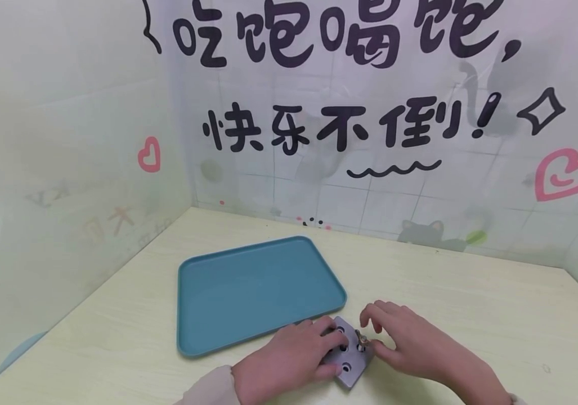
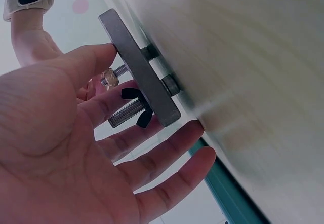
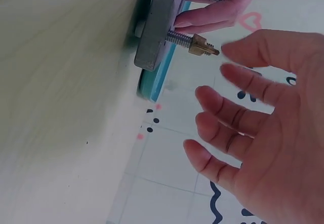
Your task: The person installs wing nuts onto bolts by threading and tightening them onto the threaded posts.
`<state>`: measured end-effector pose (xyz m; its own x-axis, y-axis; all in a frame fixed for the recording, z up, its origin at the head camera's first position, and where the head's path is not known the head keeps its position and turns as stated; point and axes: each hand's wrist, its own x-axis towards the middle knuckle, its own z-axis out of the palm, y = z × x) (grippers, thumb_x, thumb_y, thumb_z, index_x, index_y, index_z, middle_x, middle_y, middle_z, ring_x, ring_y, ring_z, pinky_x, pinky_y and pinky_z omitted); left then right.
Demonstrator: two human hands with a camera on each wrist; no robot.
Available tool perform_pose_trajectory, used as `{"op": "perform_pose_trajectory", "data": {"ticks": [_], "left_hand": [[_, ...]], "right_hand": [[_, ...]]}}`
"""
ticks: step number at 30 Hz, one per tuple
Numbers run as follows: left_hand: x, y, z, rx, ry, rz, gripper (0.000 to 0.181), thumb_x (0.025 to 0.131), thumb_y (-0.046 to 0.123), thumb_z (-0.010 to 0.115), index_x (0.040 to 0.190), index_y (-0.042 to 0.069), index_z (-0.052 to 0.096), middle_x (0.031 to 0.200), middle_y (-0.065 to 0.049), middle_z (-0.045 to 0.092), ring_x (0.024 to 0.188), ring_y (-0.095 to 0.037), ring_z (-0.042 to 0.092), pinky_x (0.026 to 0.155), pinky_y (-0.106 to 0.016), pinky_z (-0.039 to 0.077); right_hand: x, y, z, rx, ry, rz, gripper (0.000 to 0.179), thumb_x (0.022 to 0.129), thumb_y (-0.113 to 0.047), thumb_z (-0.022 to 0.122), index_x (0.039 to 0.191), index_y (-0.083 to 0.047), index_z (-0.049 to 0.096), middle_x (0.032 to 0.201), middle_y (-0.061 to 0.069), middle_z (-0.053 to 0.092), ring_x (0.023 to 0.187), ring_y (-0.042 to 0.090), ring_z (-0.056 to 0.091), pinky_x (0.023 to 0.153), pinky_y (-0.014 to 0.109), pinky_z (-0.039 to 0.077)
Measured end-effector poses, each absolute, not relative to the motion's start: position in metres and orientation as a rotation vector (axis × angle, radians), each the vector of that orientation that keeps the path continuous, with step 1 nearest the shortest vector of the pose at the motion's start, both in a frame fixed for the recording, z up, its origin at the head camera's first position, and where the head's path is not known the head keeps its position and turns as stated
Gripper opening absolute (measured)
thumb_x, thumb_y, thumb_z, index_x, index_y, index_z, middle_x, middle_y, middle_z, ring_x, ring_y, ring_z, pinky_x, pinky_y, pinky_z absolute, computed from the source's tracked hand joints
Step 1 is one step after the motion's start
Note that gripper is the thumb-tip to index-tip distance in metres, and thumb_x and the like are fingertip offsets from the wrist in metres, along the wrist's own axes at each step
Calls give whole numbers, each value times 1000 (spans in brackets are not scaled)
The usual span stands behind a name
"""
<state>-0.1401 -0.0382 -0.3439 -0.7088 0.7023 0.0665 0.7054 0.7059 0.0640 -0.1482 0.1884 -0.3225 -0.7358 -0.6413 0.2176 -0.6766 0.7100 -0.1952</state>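
A grey metal plate with several holes lies at the front of the table. My left hand grips it, the thumb at one edge and curled fingers across it. A threaded bolt with a black wing nut rises from the plate in the left wrist view. Bolt heads show on its underside. Another bolt carries a brass-coloured nut near its tip. Beside that tip is my right hand, its fingers loosely bent, thumb and index close to the bolt but holding nothing.
A blue rectangular tray lies just behind and left of the plate. Pale wooden tabletop extends to the right. Printed white sheets stand along the back and sides. A pale blue curved shape shows at the left edge.
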Motion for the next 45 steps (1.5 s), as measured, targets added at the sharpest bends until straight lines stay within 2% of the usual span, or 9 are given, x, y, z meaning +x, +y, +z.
{"op": "perform_pose_trajectory", "data": {"ticks": [3, 7, 14, 18, 25, 31, 37, 40, 45], "left_hand": [[-140, -39, -344, -1188, -2865, -133, 37, 90, 49, 53, 123, 33, 53, 121, 6, 51, 93, -9, 55, 69, -23, 47], [-140, -39, -343, -1194, -2862, -145, 37, 90, 48, 53, 124, 32, 53, 121, 6, 51, 94, -9, 56, 69, -23, 48], [-139, -38, -343, -1180, -2862, -122, 37, 90, 49, 54, 123, 33, 54, 120, 6, 51, 90, -8, 55, 68, -23, 47], [-139, -38, -343, -1180, -2855, -129, 37, 90, 48, 54, 123, 32, 54, 120, 6, 51, 90, -9, 55, 69, -23, 47], [-140, -38, -342, -1188, -2885, -136, 37, 90, 48, 53, 124, 33, 54, 122, 5, 51, 91, -9, 55, 70, -24, 47], [-139, -39, -342, -1187, -2875, -139, 36, 90, 48, 54, 123, 33, 54, 120, 6, 51, 90, -8, 54, 67, -23, 46], [-140, -39, -342, -1195, -2890, -167, 35, 90, 47, 54, 123, 33, 54, 121, 6, 50, 89, -7, 52, 66, -22, 45], [-141, -39, -342, -1201, -2887, -172, 36, 90, 46, 54, 124, 33, 54, 120, 6, 50, 89, -7, 52, 66, -23, 45], [-141, -38, -343, -1191, -2890, -161, 37, 89, 49, 54, 123, 34, 54, 121, 7, 50, 91, -7, 52, 66, -22, 45]], "right_hand": [[-148, 189, -322, 1160, -2754, 421, 38, 75, -1, 60, 104, -25, 56, 87, -14, 47, 77, 4, 46, 66, 23, 39], [-149, 189, -323, 1223, -2723, 415, 41, 72, 1, 61, 105, -24, 59, 87, -13, 48, 77, 4, 47, 66, 21, 40], [-149, 189, -324, 1173, -2753, 402, 26, 79, -10, 67, 100, -24, 59, 86, -13, 47, 77, 3, 47, 66, 23, 41], [-149, 187, -327, 1092, -2733, 354, 14, 81, -23, 69, 88, -24, 56, 82, -15, 47, 73, 0, 43, 66, 24, 39], [-150, 186, -328, 1033, -2734, 285, 22, 81, -29, 68, 71, -25, 49, 74, -17, 42, 66, -2, 36, 66, 25, 38], [-149, 187, -325, 1075, -2758, 356, 15, 82, -20, 66, 87, -25, 53, 82, -15, 46, 74, 0, 42, 67, 26, 39], [-150, 187, -325, 1250, -2720, 461, 43, 72, 4, 57, 102, -26, 60, 85, -12, 46, 75, 5, 45, 65, 20, 38], [-150, 187, -326, 1254, -2721, 443, 43, 71, 4, 58, 101, -26, 61, 84, -13, 45, 73, 3, 43, 64, 19, 37], [-150, 186, -327, 1176, -2754, 391, 27, 78, -8, 66, 97, -26, 60, 83, -13, 45, 72, 0, 40, 64, 21, 38]]}}
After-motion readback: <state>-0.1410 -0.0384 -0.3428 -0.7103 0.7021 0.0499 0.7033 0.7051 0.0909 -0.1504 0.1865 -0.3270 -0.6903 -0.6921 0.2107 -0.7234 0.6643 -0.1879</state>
